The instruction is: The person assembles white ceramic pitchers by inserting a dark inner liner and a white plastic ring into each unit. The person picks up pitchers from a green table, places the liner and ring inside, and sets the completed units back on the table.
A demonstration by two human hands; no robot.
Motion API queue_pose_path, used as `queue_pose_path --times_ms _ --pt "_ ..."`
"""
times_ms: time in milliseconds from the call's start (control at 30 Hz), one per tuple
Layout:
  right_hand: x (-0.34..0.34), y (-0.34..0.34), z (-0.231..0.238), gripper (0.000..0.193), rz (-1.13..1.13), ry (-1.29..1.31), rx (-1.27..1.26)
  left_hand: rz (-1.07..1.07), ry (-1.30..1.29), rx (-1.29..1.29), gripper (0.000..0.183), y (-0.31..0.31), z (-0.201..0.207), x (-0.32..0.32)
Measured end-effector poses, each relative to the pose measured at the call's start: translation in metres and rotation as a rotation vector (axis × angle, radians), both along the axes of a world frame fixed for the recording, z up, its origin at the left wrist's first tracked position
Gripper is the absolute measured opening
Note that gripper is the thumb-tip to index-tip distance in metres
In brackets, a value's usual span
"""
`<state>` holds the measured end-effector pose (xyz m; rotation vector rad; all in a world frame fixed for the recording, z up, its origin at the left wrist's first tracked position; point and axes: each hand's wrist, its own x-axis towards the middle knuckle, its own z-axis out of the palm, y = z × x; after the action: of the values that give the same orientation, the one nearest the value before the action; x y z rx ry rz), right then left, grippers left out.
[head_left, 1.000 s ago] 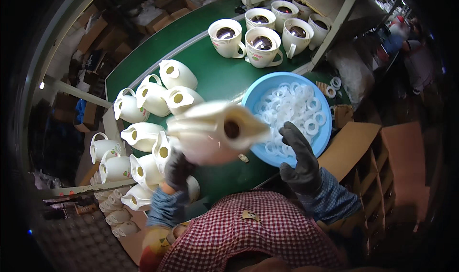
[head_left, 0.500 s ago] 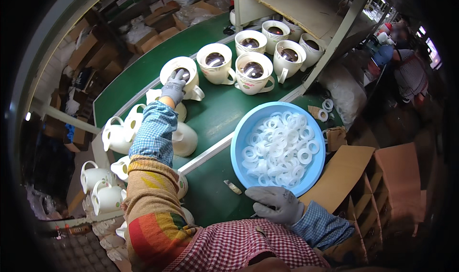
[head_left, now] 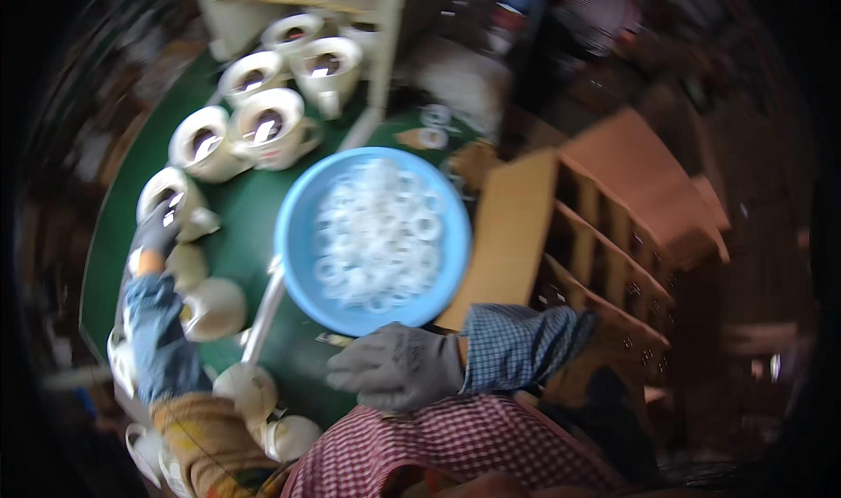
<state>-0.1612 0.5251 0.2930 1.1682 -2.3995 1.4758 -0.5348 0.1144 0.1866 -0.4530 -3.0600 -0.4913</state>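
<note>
While green table (head_left: pixel 243 228) separates left hand (head_left: pixel 159 226), grip unclear at left-side mug (head_left: pixel 187 198), from central basin (head_left: pixel 296 209), right hand (head_left: pixel 401 366) is outstretched below, palm hidden.

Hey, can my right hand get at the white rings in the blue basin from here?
Probably yes: the right hand is right by the near rim of the blue basin, whose top is open, with nothing visible covering the white rings.

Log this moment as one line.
left hand: at dark-centred white vessel | right hand: palm down, by blue basin | basin: whitish rings | right of basin: open divided cardboard box
</note>
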Motion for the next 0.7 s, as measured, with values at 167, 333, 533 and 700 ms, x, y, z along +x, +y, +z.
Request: queue_pose_path --times_ms 167,333,533,700 --pt "0.027 0.162 0.045 0.022 -0.585 0.05 0.281 -0.27 0.205 0.126 0.042 0.066 0.025 0.081" --pt "0.134 0.371 0.054 0.027 -1.102 -0.757 1.1 -0.371 -0.083 0.399 0.041 0.102 0.054 0.22" --pt "0.238 0.402 -0.084 0.029 -1.067 -1.028 1.276 -0.407 -0.202 0.394 0.04 0.154 0.069 0.308" --pt "0.259 0.415 -0.107 0.031 -1.176 -0.927 1.399 -0.593 -0.222 0.602 0.04 0.182 0.058 0.341"
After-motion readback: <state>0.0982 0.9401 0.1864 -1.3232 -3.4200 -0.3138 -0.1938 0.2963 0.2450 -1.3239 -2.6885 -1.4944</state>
